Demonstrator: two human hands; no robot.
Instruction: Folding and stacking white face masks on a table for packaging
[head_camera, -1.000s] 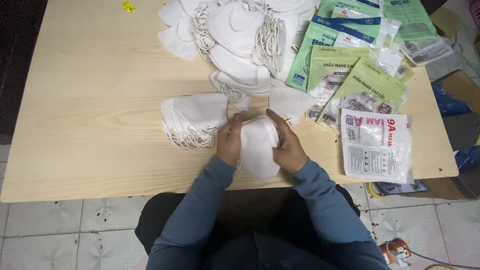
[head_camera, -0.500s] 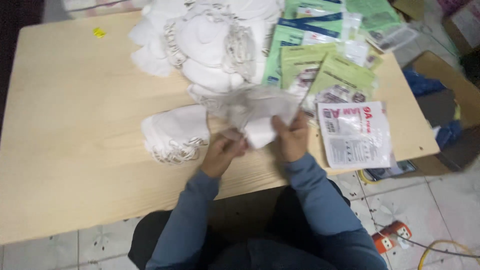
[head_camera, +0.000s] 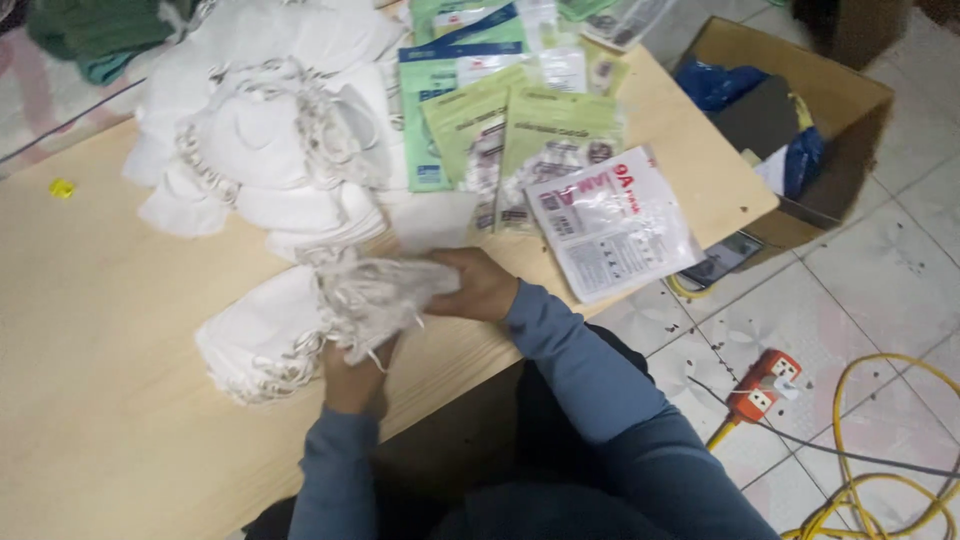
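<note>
Both hands sit near the front edge of the wooden table (head_camera: 90, 330), gripping one bunch of white masks (head_camera: 375, 295) between them. The left hand (head_camera: 352, 375) is closed on the lower part of the bunch, fingers mostly buried under fabric and ear loops. The right hand (head_camera: 482, 285) is closed on its right end, thumb side up. The bunch touches a flat stack of masks (head_camera: 255, 335) just to its left.

Free tabletop lies to the left and front-left; behind the hands a big mask heap (head_camera: 260, 130) blocks the way, and to the right green packets (head_camera: 520, 130) and a white-and-red packet (head_camera: 610, 220) fill the table up to its right edge, the white one overhanging slightly. A phone (head_camera: 722, 258) lies at that edge. A cardboard box (head_camera: 800, 110) stands on the floor beyond the corner, an orange power strip (head_camera: 765, 385) and yellow cable (head_camera: 880, 450) on the tiles.

Frame is blurred, so mask count and exact finger positions cannot be told. Heap top and box are cut off by the frame.

Compared with half a second ago the view has swung right and closer, the right hand has moved lower and left onto the bunch, and the bunch is now spread wider between the hands
</note>
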